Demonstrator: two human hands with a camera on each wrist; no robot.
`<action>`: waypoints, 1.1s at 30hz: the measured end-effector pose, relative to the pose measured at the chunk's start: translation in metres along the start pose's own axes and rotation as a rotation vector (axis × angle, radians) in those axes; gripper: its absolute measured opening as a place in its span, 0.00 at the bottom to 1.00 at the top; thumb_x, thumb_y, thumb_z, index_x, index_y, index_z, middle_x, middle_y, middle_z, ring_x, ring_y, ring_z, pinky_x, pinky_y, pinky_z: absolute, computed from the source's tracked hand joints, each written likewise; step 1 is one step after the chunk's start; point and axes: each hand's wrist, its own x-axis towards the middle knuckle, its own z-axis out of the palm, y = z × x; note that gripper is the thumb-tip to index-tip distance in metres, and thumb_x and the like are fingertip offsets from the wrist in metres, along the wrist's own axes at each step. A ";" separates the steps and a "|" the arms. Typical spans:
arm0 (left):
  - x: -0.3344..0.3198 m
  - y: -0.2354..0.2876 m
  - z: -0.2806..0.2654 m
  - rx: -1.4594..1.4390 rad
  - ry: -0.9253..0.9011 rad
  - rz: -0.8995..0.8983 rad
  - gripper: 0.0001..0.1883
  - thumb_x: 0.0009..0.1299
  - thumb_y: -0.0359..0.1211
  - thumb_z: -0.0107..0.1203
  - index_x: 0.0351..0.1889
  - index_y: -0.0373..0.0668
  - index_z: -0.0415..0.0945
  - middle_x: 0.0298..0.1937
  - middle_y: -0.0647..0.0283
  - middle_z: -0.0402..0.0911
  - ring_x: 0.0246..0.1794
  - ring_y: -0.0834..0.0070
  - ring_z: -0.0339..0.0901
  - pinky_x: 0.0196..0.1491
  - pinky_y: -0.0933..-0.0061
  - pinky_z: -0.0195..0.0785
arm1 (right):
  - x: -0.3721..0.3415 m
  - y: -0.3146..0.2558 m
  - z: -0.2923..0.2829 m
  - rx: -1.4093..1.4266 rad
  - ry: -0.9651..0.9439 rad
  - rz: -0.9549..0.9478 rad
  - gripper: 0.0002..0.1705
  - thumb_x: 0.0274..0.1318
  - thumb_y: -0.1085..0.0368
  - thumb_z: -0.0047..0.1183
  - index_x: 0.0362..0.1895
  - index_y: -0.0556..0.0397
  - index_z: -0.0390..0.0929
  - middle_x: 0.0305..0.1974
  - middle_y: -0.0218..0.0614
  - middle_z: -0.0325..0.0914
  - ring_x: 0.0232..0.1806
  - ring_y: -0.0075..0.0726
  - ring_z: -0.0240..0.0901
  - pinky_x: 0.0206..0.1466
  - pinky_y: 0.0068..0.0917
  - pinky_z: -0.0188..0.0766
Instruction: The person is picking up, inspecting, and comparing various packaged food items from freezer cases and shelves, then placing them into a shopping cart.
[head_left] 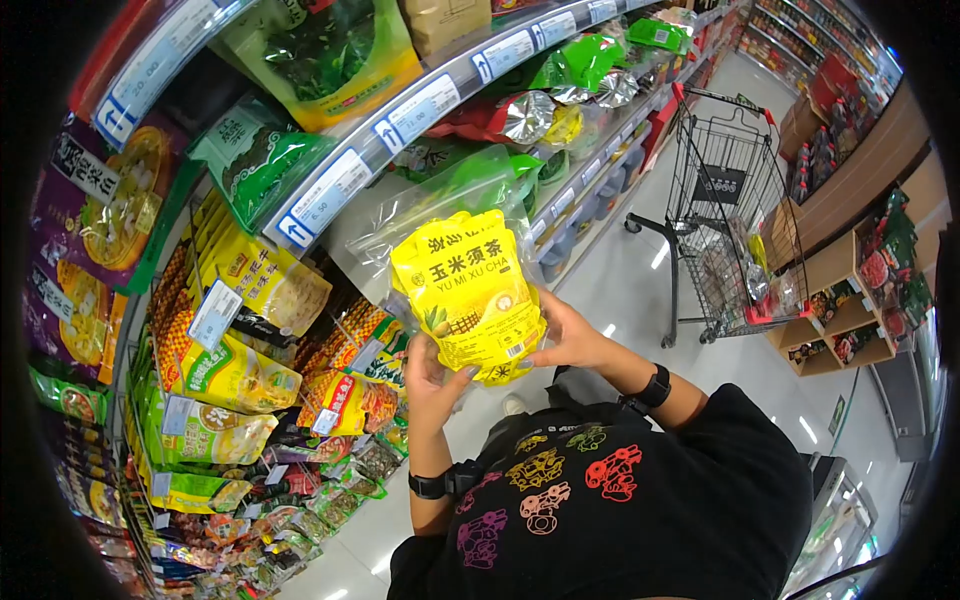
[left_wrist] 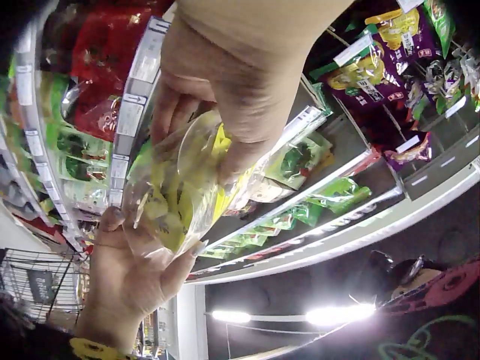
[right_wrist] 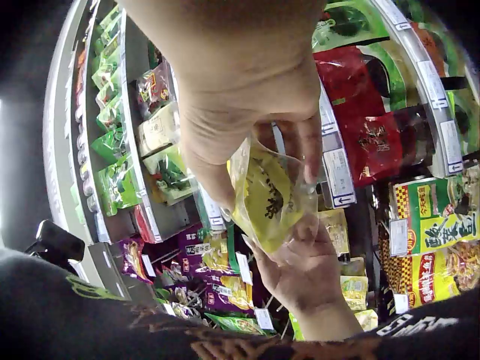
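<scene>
In the head view, a yellow-and-clear pouch [head_left: 468,285] marked "YU MI XU CHA" is lying near the centre, its see-through top pointing toward 11 o'clock. The left hand [head_left: 432,375] is gripping it at its 7 o'clock edge, fingers partly closed, thumb on the front; the right hand [head_left: 568,338] is pinching its 4 o'clock edge. A shopping cart [head_left: 725,205] is standing on the floor at 2 o'clock, and hanging packets [head_left: 230,375] are filling the rack at 8 o'clock.

In the left wrist view, the left hand is reaching down from 12 o'clock, holding the pouch at 9 o'clock between thumb and fingers; the right hand is supporting it from 8 o'clock.

In the right wrist view, the right hand is coming from 12 o'clock, clasping the pouch near the centre; the left hand is holding it from 5 o'clock. Red packs [right_wrist: 375,142] are resting at 2 o'clock.
</scene>
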 end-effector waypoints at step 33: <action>0.033 -0.035 0.105 -0.129 -0.543 -0.231 0.30 0.53 0.21 0.56 0.53 0.32 0.56 0.48 0.55 0.69 0.49 0.72 0.67 0.51 0.73 0.60 | -0.123 -0.031 -0.025 -0.065 0.557 -0.058 0.51 0.35 0.71 0.61 0.62 0.59 0.41 0.58 0.38 0.53 0.60 0.31 0.48 0.61 0.29 0.47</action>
